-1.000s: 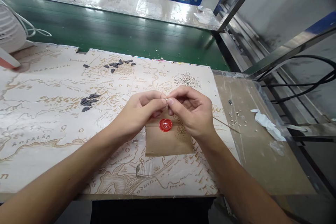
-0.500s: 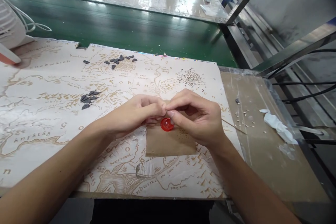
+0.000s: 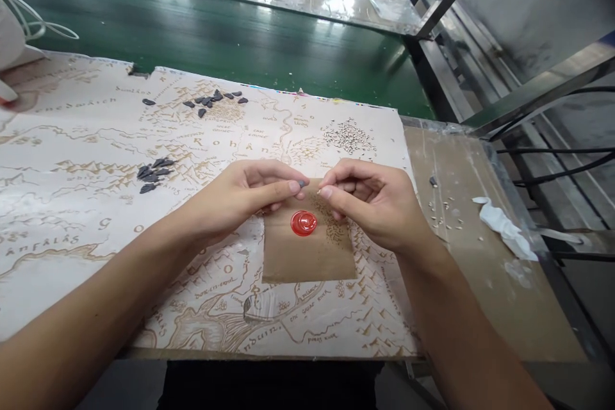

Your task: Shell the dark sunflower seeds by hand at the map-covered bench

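Observation:
A small dark grey chip [image 3: 302, 184] is pinched between the thumb and forefinger of my left hand [image 3: 257, 191]. Just to its right, my right hand [image 3: 372, 205] is closed in a pinch, with a tiny pale speck at its fingertips, too small to name. A narrow gap separates the two hands. Below them lies a round, glossy red pool or shallow dish [image 3: 303, 223] on a brown square of card [image 3: 307, 266]. Tiny brown grains [image 3: 337, 232] are scattered over the card's right side, partly hidden by my right hand.
Dark chips lie in a near pile [image 3: 154, 174] and a far pile [image 3: 211, 100] on the map-printed sheet [image 3: 110, 160]. Small pale bits [image 3: 350, 136] are heaped at the back right. A crumpled white tissue [image 3: 504, 227] lies right. Beyond runs a green belt [image 3: 240, 45].
My hands have drawn slightly apart, exposing the chip and more of the red round thing and grains. A thin stick beyond my right wrist no longer shows. The view has shifted slightly.

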Available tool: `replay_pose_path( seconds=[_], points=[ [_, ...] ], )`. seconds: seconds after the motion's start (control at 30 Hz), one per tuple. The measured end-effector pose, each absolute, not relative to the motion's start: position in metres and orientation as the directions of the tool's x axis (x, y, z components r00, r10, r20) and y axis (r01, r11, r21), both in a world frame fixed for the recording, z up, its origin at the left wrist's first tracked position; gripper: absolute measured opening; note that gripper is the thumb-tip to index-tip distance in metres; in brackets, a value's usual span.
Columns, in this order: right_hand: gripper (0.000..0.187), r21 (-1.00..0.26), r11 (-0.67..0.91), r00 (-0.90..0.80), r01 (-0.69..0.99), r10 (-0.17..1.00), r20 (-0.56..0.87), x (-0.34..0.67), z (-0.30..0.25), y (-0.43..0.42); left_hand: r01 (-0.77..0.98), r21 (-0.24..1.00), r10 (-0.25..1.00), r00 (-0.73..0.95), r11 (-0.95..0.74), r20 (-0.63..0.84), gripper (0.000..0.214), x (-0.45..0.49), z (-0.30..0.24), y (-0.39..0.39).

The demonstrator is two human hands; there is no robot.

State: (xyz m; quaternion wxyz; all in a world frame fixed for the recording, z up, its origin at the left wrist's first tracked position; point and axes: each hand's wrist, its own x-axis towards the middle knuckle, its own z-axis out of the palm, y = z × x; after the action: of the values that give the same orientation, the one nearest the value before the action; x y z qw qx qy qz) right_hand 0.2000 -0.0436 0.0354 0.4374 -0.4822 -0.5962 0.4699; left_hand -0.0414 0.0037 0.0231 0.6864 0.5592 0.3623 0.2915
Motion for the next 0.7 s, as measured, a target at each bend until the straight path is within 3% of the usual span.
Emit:
replay_pose_path(
  seconds=[0.37, 0.7],
  points=[
    [0.009, -0.87, 0.178, -0.306, 0.46, 0.952, 0.033, 0.202, 0.042, -0.055, -0.017, 0.971, 0.828, 0.526, 0.239, -0.195, 0.021, -0.038, 0.021, -0.001],
    [0.013, -0.745, 0.4, -0.479, 0.533, 0.869, 0.124, 0.204, 0.047, -0.058, -0.025, 0.971, 0.83, 0.525, 0.239, -0.191, 0.019, -0.039, 0.02, 0.0]
  ],
)
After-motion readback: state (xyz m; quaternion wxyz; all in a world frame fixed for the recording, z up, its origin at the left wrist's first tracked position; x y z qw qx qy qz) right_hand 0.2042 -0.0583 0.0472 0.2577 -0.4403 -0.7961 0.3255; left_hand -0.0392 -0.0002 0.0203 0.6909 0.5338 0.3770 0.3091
